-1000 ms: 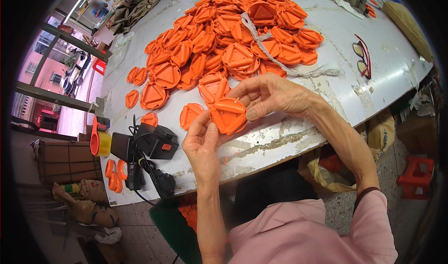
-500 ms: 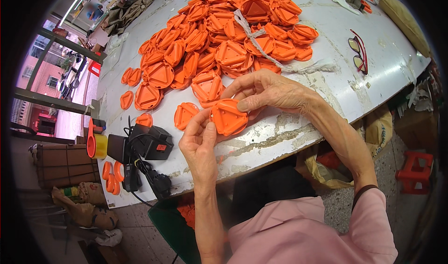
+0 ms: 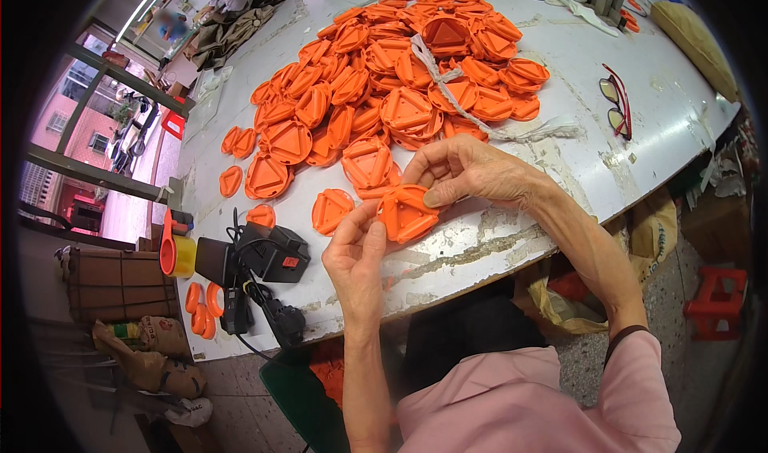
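Between my two hands is a round orange plastic disc with a raised triangular frame on its upper face. My left hand pinches its left edge, thumb on top. My right hand grips the upper right edge between thumb and fingers. Just beyond, another orange disc lies at the front of a big heap of similar orange discs. A single orange disc rests on the table beside my left fingers. The underside of the held disc is hidden.
Black adapters with cables and a yellow-and-orange cup sit at the table's left edge. A whitish cord lies across the heap. Red-framed glasses lie on the right. A green bin stands below the table edge.
The whole view has shifted slightly, so the table and heap sit a little farther right and lower. Both hands still hold the disc, which is turned a little differently.
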### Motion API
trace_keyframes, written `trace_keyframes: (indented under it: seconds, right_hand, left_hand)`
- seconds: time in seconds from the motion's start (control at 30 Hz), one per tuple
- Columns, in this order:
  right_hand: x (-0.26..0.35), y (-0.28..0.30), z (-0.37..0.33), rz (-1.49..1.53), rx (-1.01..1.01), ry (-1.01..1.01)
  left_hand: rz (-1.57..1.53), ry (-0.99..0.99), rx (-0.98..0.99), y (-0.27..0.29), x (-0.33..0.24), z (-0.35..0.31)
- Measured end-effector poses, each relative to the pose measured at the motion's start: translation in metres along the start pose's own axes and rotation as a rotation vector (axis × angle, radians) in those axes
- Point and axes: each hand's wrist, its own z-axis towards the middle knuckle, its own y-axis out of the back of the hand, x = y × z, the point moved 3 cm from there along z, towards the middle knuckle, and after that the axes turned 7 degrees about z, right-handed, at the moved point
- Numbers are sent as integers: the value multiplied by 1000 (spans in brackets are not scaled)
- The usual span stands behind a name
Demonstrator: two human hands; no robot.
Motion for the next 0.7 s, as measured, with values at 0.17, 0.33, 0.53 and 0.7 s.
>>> trace_keyframes:
  seconds: [0.17, 0.33, 0.53, 0.7]
  right_hand:
    - [-1, -1, -2, 37, -16, -9]
    - [-7, -3, 2, 82, 14, 2]
    - [-3, 0, -1, 39, -16, 17]
    - [-10, 6, 4, 54, -9, 52]
  left_hand:
    - [-37, 23, -13, -2, 0, 0]
    - [-93, 42, -28, 2, 7, 3]
    - [-101, -39, 13, -1, 6, 7]
    - [-125, 0, 38, -5, -3, 2]
